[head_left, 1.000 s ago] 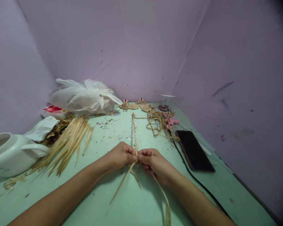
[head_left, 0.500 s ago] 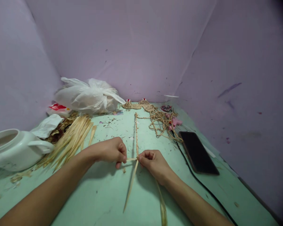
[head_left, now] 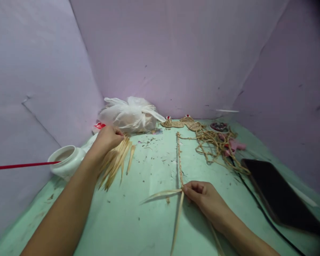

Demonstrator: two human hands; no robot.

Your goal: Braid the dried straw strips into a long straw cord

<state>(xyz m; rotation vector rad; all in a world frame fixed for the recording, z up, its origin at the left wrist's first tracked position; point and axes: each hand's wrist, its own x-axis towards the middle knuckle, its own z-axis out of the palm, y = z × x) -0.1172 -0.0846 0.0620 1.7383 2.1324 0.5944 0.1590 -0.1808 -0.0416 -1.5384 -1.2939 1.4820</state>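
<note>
A thin braid of dried plant strips [head_left: 179,160] runs straight toward me across the green table. My right hand [head_left: 202,193] pinches its near end between thumb and fingers. From that end loose strips spread out: one pale strip [head_left: 162,193] points left, another [head_left: 177,222] hangs toward me, and a third [head_left: 216,240] trails below my right wrist. Over at the left, my left hand [head_left: 109,138] is at the far end of a bundle of dried strips [head_left: 114,165], its fingers closed. Whether a strip is between those fingers is hidden.
Behind the bundle sit a white plastic bag [head_left: 133,115] and, nearer, a white pot [head_left: 69,161] with a red stick [head_left: 26,165]. Woven pieces [head_left: 173,123] lie at the back. Tangled braided cord [head_left: 210,142], a phone [head_left: 280,192] and a black cable [head_left: 258,202] are right.
My left hand has let go of the strip beside the braid and moved left and away to the bundle. My right hand keeps its pinch. The view has turned left.
</note>
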